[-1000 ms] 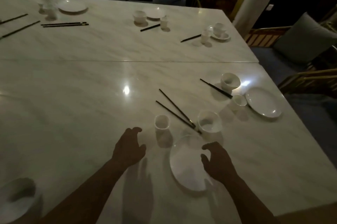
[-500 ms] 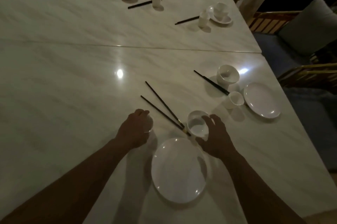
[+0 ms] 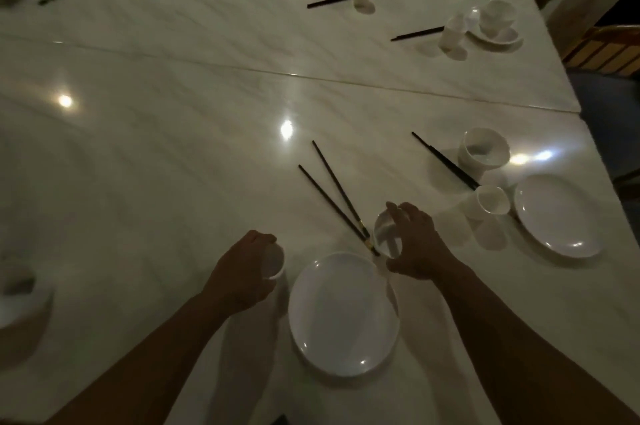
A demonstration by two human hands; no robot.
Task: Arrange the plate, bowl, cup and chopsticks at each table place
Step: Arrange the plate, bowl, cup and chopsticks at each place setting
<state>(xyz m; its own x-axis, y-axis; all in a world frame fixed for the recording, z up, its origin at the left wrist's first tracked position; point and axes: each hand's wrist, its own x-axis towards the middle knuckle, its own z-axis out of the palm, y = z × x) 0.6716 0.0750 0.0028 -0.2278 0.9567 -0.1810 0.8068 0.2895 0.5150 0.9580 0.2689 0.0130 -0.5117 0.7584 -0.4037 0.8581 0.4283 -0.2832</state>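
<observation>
A white plate (image 3: 343,314) lies on the marble table (image 3: 173,182) in front of me. My left hand (image 3: 242,272) is closed around a small white cup (image 3: 273,262) just left of the plate. My right hand (image 3: 415,244) grips a white bowl (image 3: 386,234) at the plate's far right corner. Two dark chopsticks (image 3: 332,196) lie splayed on the table, their near ends touching the bowl and plate rim.
To the right lie another plate (image 3: 557,217), cup (image 3: 490,203), bowl (image 3: 483,151) and chopsticks (image 3: 443,160). More place settings stand along the far edge. A bowl (image 3: 20,300) sits at the left. Chairs stand beyond the table's right edge.
Both hands moved forward from hovering over the table: the left closed on the cup, the right on the bowl. The cup has shifted closer to the plate.
</observation>
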